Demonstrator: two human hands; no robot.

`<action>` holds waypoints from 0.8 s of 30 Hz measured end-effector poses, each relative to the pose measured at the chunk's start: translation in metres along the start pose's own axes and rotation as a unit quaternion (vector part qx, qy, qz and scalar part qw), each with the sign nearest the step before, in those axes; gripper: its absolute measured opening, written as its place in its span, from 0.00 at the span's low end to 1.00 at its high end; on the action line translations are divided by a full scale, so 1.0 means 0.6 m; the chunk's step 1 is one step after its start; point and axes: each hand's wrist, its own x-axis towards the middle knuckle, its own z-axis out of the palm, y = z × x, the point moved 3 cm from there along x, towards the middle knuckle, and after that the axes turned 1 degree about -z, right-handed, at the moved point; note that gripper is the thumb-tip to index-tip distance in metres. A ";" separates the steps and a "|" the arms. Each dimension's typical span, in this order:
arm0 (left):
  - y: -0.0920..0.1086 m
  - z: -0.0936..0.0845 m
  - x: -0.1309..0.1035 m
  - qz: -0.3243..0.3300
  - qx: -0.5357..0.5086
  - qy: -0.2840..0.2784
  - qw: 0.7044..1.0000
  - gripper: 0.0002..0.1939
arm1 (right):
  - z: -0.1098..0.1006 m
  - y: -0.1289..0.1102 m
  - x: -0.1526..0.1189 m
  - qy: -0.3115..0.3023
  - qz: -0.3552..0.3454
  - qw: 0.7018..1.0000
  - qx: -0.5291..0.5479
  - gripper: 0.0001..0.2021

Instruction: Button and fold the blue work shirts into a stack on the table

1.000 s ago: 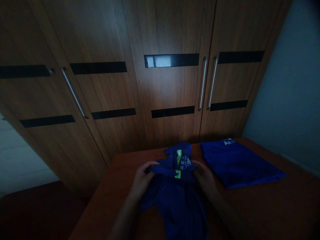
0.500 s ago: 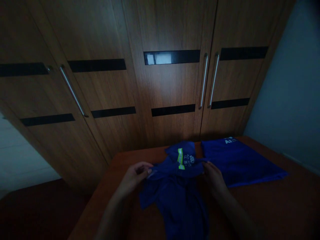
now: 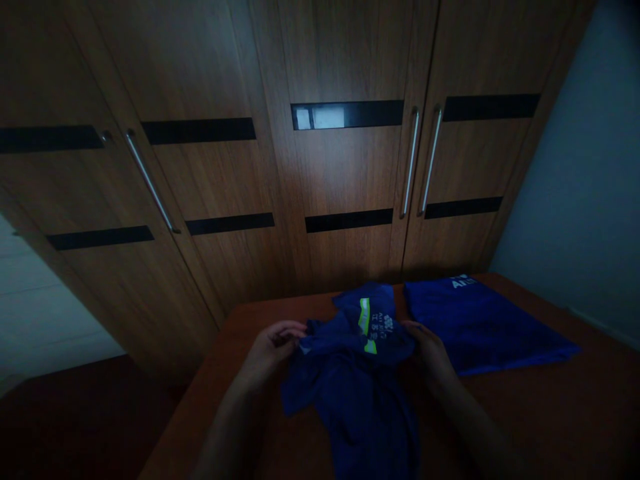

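A dark blue work shirt [image 3: 367, 400] lies rumpled on the reddish-brown tabletop, its lower part running toward me. Its raised upper part carries a yellow-green and silver reflective strip and white lettering. On the left, my left hand [image 3: 270, 350] pinches a bunched edge of the cloth between thumb and fingers. My right hand [image 3: 427, 350] grips the opposite edge, just right of the lettering; its thumb is partly hidden. Between the two hands the fabric sags in loose folds.
A folded bright blue cloth item [image 3: 485, 327] with white letters lies to the right on the table [image 3: 240, 393]. Behind stands a wooden wardrobe [image 3: 345, 167] with black strips and long metal handles [image 3: 410, 163]. A pale wall [image 3: 575, 200] closes off the right side.
The cloth between my hands has slackened from a taut line, and more of the lettering and a second piece of reflective strip show. Both hands keep their hold.
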 end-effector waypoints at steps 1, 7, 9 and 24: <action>-0.002 -0.001 0.002 0.000 0.029 -0.001 1.000 0.13 | 0.001 -0.002 -0.001 -0.003 -0.001 1.000 0.007 0.15; -0.027 -0.007 0.009 -0.027 0.198 -0.011 0.980 0.16 | 0.014 -0.021 -0.015 -0.042 -0.009 0.997 0.066 0.17; -0.035 -0.004 0.009 -0.029 0.216 -0.021 0.976 0.17 | 0.018 -0.027 -0.019 -0.050 -0.015 0.994 0.100 0.18; 0.012 0.083 -0.006 0.148 0.351 0.015 0.925 0.24 | 0.050 -0.046 -0.059 -0.262 0.035 0.954 0.139 0.05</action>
